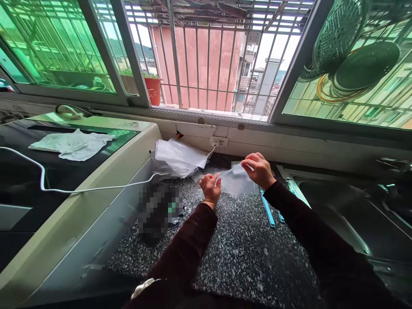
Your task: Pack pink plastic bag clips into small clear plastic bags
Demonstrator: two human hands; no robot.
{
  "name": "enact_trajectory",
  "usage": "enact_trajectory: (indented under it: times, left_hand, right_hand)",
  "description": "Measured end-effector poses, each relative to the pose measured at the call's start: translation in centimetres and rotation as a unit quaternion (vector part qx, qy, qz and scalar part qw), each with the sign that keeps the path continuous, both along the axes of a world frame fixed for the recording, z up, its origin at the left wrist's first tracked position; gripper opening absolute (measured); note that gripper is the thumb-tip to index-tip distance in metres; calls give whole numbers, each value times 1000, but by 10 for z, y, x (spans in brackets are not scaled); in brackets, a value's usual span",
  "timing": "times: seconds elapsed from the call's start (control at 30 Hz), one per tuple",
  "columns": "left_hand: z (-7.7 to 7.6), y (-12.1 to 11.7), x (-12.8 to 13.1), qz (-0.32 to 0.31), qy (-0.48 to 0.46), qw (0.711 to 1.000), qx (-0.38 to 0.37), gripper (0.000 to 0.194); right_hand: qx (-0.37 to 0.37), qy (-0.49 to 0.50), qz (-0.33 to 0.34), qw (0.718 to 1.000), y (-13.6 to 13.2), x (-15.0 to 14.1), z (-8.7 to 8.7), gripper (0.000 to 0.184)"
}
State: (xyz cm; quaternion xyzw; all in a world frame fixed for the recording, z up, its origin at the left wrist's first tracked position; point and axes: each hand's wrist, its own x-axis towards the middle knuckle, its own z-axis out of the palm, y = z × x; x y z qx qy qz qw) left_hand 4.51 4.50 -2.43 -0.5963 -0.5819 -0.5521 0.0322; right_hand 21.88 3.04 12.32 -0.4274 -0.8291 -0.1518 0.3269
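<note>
A clear plastic bag (237, 180) is stretched between my two hands above the speckled countertop (238, 249). My left hand (210, 187) pinches its left edge between thumb and fingers. Higher up, my right hand (259, 168) grips the bag's upper right corner with the fingertips closed. Whether anything lies inside the bag is not plain. Two light-blue strips (268, 210) lie on the counter just below my right hand. Behind and left of my left hand is a stack of thin white sheets or bags (180, 155).
A washing machine (128, 167) stands on the left with a white cloth (75, 143) on its lid. A white cable (106, 189) runs across toward the counter. A blurred dark object (159, 212) lies left. The sink (337, 214) is right; a wall socket (219, 141) is behind.
</note>
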Motion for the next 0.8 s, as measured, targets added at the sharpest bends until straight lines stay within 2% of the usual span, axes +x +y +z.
enact_trajectory:
  times: [0.23,0.43,0.53,0.6,0.7,0.77,0.8]
  left_hand:
    - [6,-33,-7,-78,-4,997,-4,19]
    - [23,-75,-22,-185,-81,979,10,25]
    - [34,-108,-30,-268,-120,956,-13,29]
    - [37,-134,-35,-314,-151,936,-59,32]
    - [33,-173,-45,-358,-211,898,-142,39]
    - [27,-192,-56,-398,-214,870,-198,44]
    - [26,-198,-63,-436,-202,846,-233,46]
  right_hand:
    - [3,107,-2,994,-49,18,39,21]
    - [4,185,19,983,-72,37,53,16]
    - [-21,203,25,979,-75,43,52,17]
    - [-52,202,23,978,-76,44,51,20]
    - [-117,176,29,977,-81,39,48,23]
    - [-161,150,50,974,-85,33,45,23]
    - [-179,139,62,972,-88,29,43,24]
